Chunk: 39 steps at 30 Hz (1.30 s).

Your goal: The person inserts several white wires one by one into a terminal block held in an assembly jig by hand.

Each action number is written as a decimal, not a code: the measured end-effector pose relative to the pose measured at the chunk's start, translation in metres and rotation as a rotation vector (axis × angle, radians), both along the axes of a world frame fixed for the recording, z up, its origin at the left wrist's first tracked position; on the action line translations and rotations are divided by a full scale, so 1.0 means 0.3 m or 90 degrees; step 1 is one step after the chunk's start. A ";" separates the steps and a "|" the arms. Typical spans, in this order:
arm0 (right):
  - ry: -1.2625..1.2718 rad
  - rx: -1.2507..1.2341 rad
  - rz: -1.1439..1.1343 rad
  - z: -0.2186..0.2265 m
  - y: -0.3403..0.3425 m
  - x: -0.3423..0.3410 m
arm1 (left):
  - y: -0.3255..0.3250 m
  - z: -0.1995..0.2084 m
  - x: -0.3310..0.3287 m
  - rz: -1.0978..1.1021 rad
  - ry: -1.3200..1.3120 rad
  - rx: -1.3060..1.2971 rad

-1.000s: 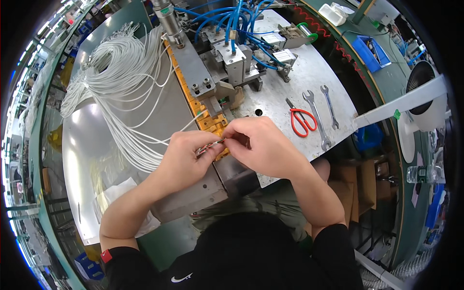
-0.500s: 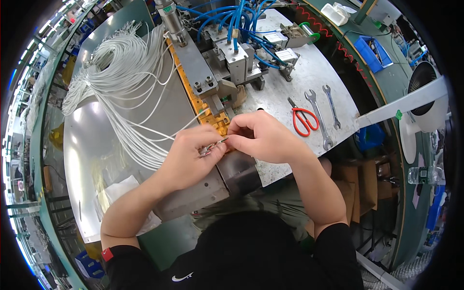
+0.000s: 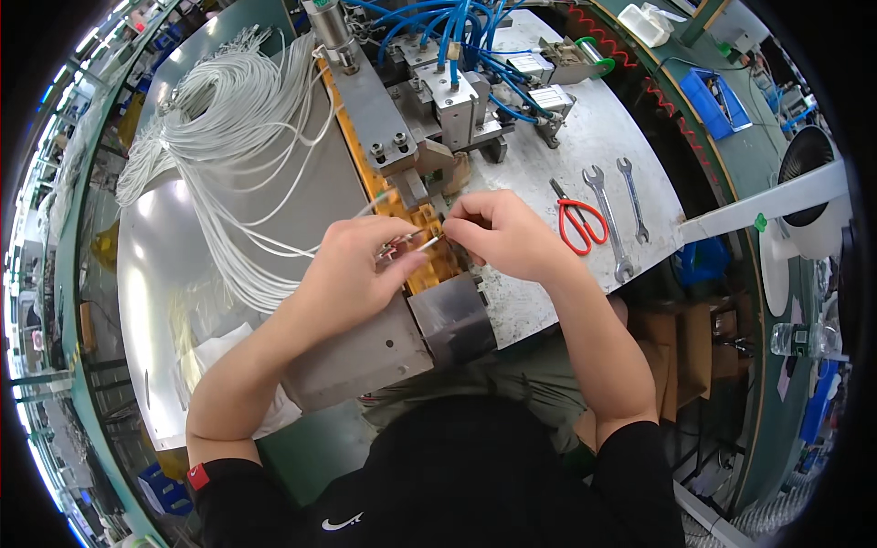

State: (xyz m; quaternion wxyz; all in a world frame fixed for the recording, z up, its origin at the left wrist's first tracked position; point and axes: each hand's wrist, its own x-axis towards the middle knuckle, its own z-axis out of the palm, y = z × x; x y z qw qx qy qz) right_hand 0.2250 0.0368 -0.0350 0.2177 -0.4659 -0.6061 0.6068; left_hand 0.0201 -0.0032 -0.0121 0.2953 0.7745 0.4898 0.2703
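Observation:
My left hand (image 3: 352, 269) is closed, with small silver metal parts (image 3: 393, 248) showing between its curled fingers and thumb. A thin white piece (image 3: 429, 244), perhaps a cable end, spans from the left thumb to the fingertips of my right hand (image 3: 502, 236), which pinch its dark tip. Both hands hover over the yellow fixture bar (image 3: 438, 265) of a bench machine, just in front of its steel clamp block (image 3: 425, 169). The bundle of white cables (image 3: 224, 110) fans out at the left, its loose ends running toward my left hand.
Red-handled scissors (image 3: 582, 226) and two wrenches (image 3: 607, 219) lie on the metal plate at the right. Blue air hoses (image 3: 457, 27) crowd the machine's top. A white plastic bag (image 3: 219, 352) sits by my left forearm. A grey metal block (image 3: 452, 324) ends the fixture nearest me.
My right hand has moved slightly right and away from the left, so the thin white piece now shows between them. The view has shifted a little.

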 end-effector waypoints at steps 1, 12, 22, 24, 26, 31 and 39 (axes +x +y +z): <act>0.015 0.040 0.008 0.013 -0.016 -0.005 | -0.001 0.008 0.006 -0.016 -0.035 -0.013; 0.150 0.085 0.068 0.050 -0.064 -0.009 | -0.017 0.025 -0.013 -0.022 -0.187 -0.183; 0.098 -0.041 0.065 -0.004 -0.021 0.038 | -0.018 -0.013 -0.011 -0.084 -0.021 -0.024; 0.109 -0.117 0.034 -0.024 -0.006 0.043 | -0.011 -0.032 -0.010 -0.056 0.012 0.013; 0.098 -0.117 -0.002 -0.032 0.002 0.034 | -0.007 -0.042 -0.009 -0.002 0.081 0.086; 0.001 0.071 -0.016 -0.040 0.025 0.004 | 0.020 -0.030 -0.021 -0.017 0.139 0.076; 0.092 -0.032 0.011 -0.108 0.053 0.011 | -0.012 -0.038 0.005 -0.038 0.317 0.148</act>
